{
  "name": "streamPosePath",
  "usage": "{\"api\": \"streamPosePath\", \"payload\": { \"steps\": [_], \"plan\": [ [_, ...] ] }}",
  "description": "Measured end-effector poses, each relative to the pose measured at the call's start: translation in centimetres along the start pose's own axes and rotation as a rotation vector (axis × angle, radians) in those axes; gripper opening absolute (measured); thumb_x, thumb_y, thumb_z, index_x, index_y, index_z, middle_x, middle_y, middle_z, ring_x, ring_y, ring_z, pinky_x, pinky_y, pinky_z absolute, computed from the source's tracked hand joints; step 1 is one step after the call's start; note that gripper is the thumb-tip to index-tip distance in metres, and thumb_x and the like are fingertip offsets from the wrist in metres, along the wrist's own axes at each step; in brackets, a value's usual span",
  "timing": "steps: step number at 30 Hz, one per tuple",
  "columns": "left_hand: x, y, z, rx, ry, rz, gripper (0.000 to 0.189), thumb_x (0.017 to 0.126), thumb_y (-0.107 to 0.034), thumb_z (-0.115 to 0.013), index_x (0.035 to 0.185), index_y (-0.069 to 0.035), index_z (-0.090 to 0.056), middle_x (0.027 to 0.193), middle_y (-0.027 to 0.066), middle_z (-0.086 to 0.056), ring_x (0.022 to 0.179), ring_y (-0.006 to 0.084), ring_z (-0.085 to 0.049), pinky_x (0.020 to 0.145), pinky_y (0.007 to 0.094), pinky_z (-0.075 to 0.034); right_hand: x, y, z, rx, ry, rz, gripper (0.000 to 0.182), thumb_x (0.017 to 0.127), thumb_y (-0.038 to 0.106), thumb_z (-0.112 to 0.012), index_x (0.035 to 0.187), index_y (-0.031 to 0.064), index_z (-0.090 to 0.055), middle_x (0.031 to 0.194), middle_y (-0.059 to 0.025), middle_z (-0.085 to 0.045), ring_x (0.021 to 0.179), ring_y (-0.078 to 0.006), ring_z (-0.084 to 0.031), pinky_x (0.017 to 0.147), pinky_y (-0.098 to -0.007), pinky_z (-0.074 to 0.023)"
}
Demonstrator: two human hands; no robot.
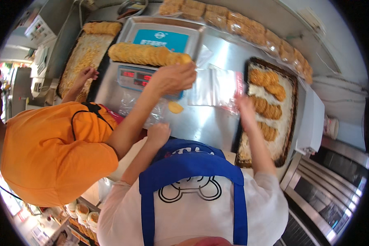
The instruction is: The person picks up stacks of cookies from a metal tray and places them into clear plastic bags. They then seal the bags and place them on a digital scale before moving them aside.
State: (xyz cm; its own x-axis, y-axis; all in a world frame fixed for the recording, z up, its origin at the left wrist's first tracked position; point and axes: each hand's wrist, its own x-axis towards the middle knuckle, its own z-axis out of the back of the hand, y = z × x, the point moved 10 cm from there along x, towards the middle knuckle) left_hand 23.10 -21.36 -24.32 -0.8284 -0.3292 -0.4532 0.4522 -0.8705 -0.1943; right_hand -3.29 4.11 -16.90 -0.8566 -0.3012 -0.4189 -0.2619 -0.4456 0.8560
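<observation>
My right hand (245,104), blurred, is at the red-edged side of a stack of clear plastic bags (216,87); whether it grips one I cannot tell. My left hand (159,133) is loosely curled at the near edge of the steel table (203,123), close to a crumpled clear bag (132,103) and a single round cookie (175,107). A co-worker's hand (178,77) touches the right end of a long row of thin cookies (138,53) on a digital scale (123,75). To the right, short rows of cookies (266,107) lie on a dark-rimmed baking tray (290,123).
A co-worker in an orange shirt (58,147) stands close on my left. Beyond them lies another baking tray (77,55) with crumbs and one cookie row. Bagged cookies (246,27) line the table's far side. A metal bowl (132,7) stands at the back.
</observation>
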Motion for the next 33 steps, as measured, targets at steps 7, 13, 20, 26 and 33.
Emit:
{"api": "streamPosePath", "payload": {
  "steps": [7, 13, 20, 26, 33],
  "plan": [
    [5.1, -19.5, 6.7, -0.235, -0.407, -0.691, 0.033, 0.086, -0.026, -0.069, 0.113, -0.008, -0.066, 0.110, 0.0147, -0.068, 0.102, 0.0310, -0.065, 0.085, 0.0429, -0.053, -23.4, -16.1, -2.3, -0.174, 0.541, -0.159, 0.055, 0.101, 0.042, -0.052, 0.141, 0.0031, -0.053, 0.126, -0.0174, -0.066, 0.116, -0.0284, -0.062, 0.101, -0.0340, -0.0458],
    [12.5, -25.7, 1.3, 0.254, -0.644, -0.818, 0.045, 0.086, -0.027, -0.068, 0.126, -0.007, -0.059, 0.122, 0.0143, -0.064, 0.121, 0.0322, -0.058, 0.099, 0.0431, -0.049, -28.3, -18.9, 2.7, -0.165, 0.243, -0.227, 0.053, 0.096, 0.031, -0.062, 0.140, 0.0028, -0.053, 0.119, -0.0191, -0.069, 0.106, -0.0286, -0.067, 0.094, -0.0348, -0.0511],
    [13.6, -25.2, 0.7, 0.153, -0.145, -0.885, 0.040, 0.090, -0.032, -0.064, 0.121, -0.006, -0.062, 0.127, 0.0144, -0.064, 0.125, 0.0351, -0.056, 0.104, 0.0413, -0.046, -32.0, -22.4, 2.6, 0.055, -0.036, -0.320, 0.052, 0.094, 0.025, -0.065, 0.138, 0.0008, -0.053, 0.118, -0.0215, -0.068, 0.107, -0.0303, -0.067, 0.093, -0.0365, -0.0521],
    [23.7, -19.2, 6.9, 0.138, -0.520, -0.412, 0.043, 0.095, -0.021, -0.054, 0.130, 0.003, -0.053, 0.134, 0.0266, -0.056, 0.133, 0.0398, -0.047, 0.114, 0.0449, -0.036, -28.9, -16.5, 4.9, -0.447, 0.050, -0.100, 0.050, 0.091, 0.024, -0.066, 0.134, -0.0002, -0.056, 0.119, -0.0230, -0.066, 0.109, -0.0364, -0.064, 0.095, -0.0419, -0.0504],
    [30.7, -15.7, 7.4, 0.373, -0.204, -0.087, 0.030, 0.094, -0.012, -0.053, 0.119, -0.001, -0.066, 0.128, 0.0194, -0.063, 0.112, 0.0339, -0.066, 0.088, 0.0453, -0.057, -27.5, -16.8, 9.4, -0.627, -0.071, -0.063, 0.052, 0.089, 0.027, -0.069, 0.131, 0.0003, -0.057, 0.113, -0.0234, -0.067, 0.105, -0.0392, -0.064, 0.091, -0.0446, -0.0511]
  ]
}}
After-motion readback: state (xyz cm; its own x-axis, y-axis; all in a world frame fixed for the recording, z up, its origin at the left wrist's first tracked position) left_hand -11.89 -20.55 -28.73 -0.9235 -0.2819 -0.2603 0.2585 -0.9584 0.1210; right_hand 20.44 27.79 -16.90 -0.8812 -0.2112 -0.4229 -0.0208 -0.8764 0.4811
